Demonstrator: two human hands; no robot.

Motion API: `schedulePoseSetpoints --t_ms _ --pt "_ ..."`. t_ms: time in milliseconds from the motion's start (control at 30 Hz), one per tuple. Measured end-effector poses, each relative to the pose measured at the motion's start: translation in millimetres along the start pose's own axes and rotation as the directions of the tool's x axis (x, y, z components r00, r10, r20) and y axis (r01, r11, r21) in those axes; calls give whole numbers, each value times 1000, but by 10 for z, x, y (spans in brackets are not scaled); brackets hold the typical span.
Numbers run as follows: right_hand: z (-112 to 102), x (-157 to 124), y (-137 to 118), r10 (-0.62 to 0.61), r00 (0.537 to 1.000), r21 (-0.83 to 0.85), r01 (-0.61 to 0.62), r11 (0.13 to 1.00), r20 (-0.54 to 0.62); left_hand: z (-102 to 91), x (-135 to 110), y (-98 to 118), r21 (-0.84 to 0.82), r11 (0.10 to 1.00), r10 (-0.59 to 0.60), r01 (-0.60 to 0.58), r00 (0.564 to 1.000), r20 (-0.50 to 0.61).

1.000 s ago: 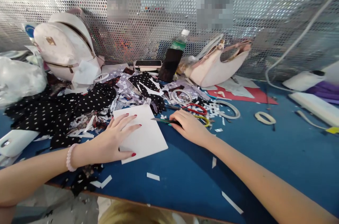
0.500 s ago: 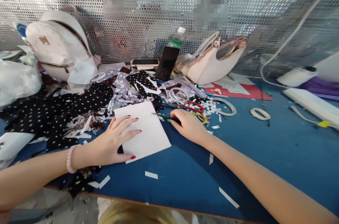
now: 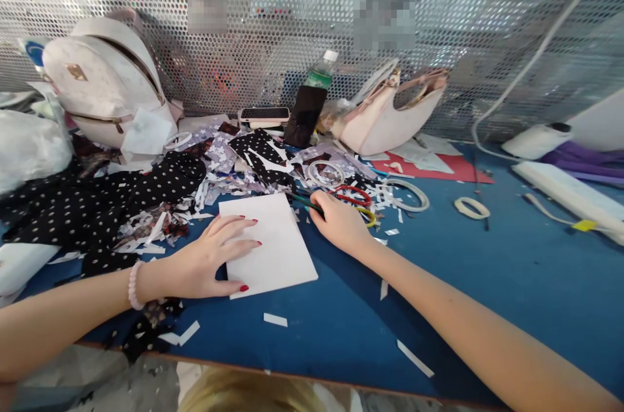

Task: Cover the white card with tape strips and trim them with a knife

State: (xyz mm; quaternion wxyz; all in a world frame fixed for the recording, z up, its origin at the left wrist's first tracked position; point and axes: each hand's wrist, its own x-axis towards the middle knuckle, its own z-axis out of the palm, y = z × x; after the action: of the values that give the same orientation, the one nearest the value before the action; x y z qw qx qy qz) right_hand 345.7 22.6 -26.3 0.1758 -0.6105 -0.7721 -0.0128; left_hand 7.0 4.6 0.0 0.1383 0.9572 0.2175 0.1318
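Paper (image 3: 273, 256) slid slightly rightward across table (image 3: 478, 282) and turned slightly clockwise, left hand (image 3: 205, 262) shifting along with it. Right hand (image 3: 338, 220) moved slightly toward back of table; pointed tool (image 3: 308, 203) it grips, tip earlier over paper, now reaches just past far right corner.

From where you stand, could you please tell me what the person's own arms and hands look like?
Both forearms are bare, with no sleeves in view. The left hand wears red nail polish and a pale pink beaded bracelet; the right hand shows no jewellery.
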Motion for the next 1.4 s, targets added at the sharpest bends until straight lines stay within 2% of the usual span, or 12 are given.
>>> schedulePoseSetpoints --t_ms 267,600,800,933,1033,1200,1333,1400 --pt "-89 39 -8 106 992 -98 -99 990 62 18 1 -13 -1 1000 30 -30 1000 -8" --pt "-126 47 -12 133 988 -89 -126 988 81 31 -22 -40 30 998 48 -48 999 26" --pt "-194 -10 138 56 996 -13 -55 998 72 13 14 -63 37 998 43 -49 987 155" --pt "-308 -120 128 -107 990 42 104 994 89 -15 36 -92 80 996 23 -41 977 210" --pt "-388 -240 -17 -285 952 80 277 957 108 -17 45 -114 98 993 43 -64 978 204" --pt "-411 -481 -390 -527 844 133 514 848 102 -11 56 -109 131 988 49 -79 975 218" --pt "-409 -617 -590 -680 733 -6 680 733 1 -24 54 -103 124 989 52 -82 972 227" --pt "-434 -633 -602 -691 723 -56 689 723 -22 -34 48 -99 121 989 58 -87 972 227"
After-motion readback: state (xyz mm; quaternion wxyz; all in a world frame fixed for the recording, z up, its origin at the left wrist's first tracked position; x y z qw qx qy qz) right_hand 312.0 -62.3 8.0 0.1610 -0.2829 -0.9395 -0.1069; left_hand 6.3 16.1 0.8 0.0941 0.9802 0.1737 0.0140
